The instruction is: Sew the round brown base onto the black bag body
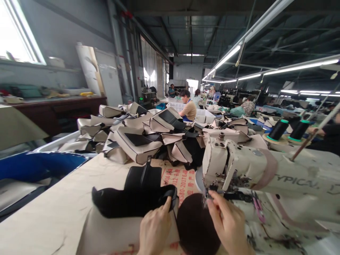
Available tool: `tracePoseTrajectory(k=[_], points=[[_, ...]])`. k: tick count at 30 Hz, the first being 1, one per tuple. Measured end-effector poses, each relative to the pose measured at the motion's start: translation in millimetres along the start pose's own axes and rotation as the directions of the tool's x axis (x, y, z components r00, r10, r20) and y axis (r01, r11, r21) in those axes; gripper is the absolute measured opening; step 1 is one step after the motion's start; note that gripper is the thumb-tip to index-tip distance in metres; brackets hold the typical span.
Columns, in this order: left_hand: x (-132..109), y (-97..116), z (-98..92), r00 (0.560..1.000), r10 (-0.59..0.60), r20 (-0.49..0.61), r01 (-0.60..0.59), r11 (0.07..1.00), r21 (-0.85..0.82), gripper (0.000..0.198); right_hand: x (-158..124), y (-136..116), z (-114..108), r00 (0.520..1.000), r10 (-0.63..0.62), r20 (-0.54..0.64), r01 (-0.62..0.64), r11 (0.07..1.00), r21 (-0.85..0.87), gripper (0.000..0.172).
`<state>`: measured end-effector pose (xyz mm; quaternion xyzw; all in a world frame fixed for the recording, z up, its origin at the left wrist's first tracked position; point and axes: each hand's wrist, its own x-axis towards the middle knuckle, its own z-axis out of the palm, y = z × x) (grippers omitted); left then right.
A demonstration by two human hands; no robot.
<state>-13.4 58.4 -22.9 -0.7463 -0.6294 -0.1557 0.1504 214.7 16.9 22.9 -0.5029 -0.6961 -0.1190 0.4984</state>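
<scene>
A beige bag piece with black trim [119, 226] lies on the work table, left of a sewing machine [244, 166]. My left hand [156, 223] is closed on its right end, the index finger pressed against the black edge. At the machine's needle and presser foot is my right hand [225, 219], thumb and index finger brought together. Whatever sits between those fingertips is too small to make out. Between my hands is a dark round disc [198, 225]. A black flap [143, 177] extends behind the bag piece.
Behind the table rises a heap of beige and black bags [138, 141]. A blue-lined bin [45, 164] stands at left. Two black thread spools [277, 130] stand behind the machine. Pink-handled snips [258, 209] hang on it. A person in a tan top [189, 109] sits beyond.
</scene>
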Motion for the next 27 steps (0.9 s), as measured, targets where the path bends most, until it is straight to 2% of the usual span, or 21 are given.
tracePoseTrajectory(k=[2, 3, 5, 7, 9, 10, 11, 13, 15, 17, 18, 20, 22, 23, 24, 25, 26, 27], points=[[5, -24, -3.6, 0.995, -0.087, 0.038, 0.085, 0.995, 0.041, 0.044, -5, -9, -3, 0.996, 0.004, -0.090, 0.001, 0.998, 0.059, 0.027], [4, -37, -5.6, 0.994, -0.103, 0.038, 0.101, 0.993, 0.062, 0.043, -8, -17, 0, 0.996, 0.011, -0.093, -0.002, 0.996, 0.089, 0.028], [-4, -57, -11.5, 0.999, -0.043, -0.017, 0.044, 0.995, 0.085, 0.043, -13, -36, 16, 1.000, 0.000, 0.019, -0.002, 0.994, 0.106, 0.031], [-14, -64, -23.0, 0.986, 0.088, -0.144, -0.075, 0.993, 0.094, 0.043, -14, -49, 38, 0.981, -0.026, 0.190, 0.012, 0.997, 0.074, 0.040], [-17, -54, -41.0, 0.944, 0.176, -0.279, -0.155, 0.983, 0.098, 0.042, -9, -51, 55, 0.956, -0.033, 0.291, 0.010, 0.997, 0.078, 0.043], [-13, -43, -51.9, 0.923, 0.205, -0.325, -0.185, 0.978, 0.092, 0.042, -5, -47, 59, 0.958, -0.026, 0.284, -0.003, 0.995, 0.103, 0.039], [-6, -30, -63.1, 0.908, 0.228, -0.351, -0.214, 0.974, 0.079, 0.041, -1, -40, 61, 0.970, -0.013, 0.241, -0.020, 0.991, 0.135, 0.034], [17, 0, -83.7, 0.892, 0.279, -0.356, -0.282, 0.958, 0.044, 0.042, 8, -24, 58, 0.997, 0.048, 0.065, -0.058, 0.984, 0.169, 0.026], [46, 29, -97.1, 0.896, 0.302, -0.326, -0.314, 0.949, 0.017, 0.044, 15, -11, 53, 0.980, 0.134, -0.148, -0.112, 0.983, 0.144, 0.021], [72, 48, -100.6, 0.921, 0.300, -0.250, -0.312, 0.950, -0.008, 0.044, 20, -7, 51, 0.935, 0.210, -0.285, -0.182, 0.976, 0.123, 0.016], [81, 52, -98.8, 0.931, 0.310, -0.190, -0.320, 0.947, -0.022, 0.044, 21, -8, 52, 0.915, 0.252, -0.314, -0.218, 0.966, 0.139, 0.015], [86, 49, -90.5, 0.930, 0.365, -0.046, -0.367, 0.927, -0.073, 0.045, 19, -14, 56, 0.897, 0.330, -0.293, -0.279, 0.939, 0.204, 0.012], [72, 32, -79.6, 0.914, 0.397, 0.083, -0.379, 0.909, -0.172, 0.049, 11, -19, 59, 0.910, 0.363, -0.202, -0.308, 0.916, 0.257, 0.012], [60, 20, -74.2, 0.913, 0.384, 0.136, -0.342, 0.904, -0.256, 0.050, 4, -20, 60, 0.929, 0.343, -0.140, -0.299, 0.917, 0.265, 0.012], [44, 7, -69.3, 0.921, 0.337, 0.193, -0.249, 0.894, -0.373, 0.049, -3, -21, 58, 0.950, 0.303, -0.079, -0.274, 0.926, 0.261, 0.012], [26, -6, -65.0, 0.919, 0.282, 0.276, -0.102, 0.845, -0.524, 0.047, -11, -22, 55, 0.967, 0.254, -0.029, -0.239, 0.938, 0.251, 0.013], [6, -17, -61.6, 0.887, 0.214, 0.409, 0.167, 0.678, -0.716, 0.042, -18, -22, 50, 0.979, 0.206, 0.005, -0.201, 0.951, 0.235, 0.013], [-15, -26, -59.4, 0.825, 0.179, 0.537, 0.416, 0.450, -0.790, 0.038, -23, -24, 44, 0.986, 0.167, 0.017, -0.167, 0.962, 0.214, 0.013]])
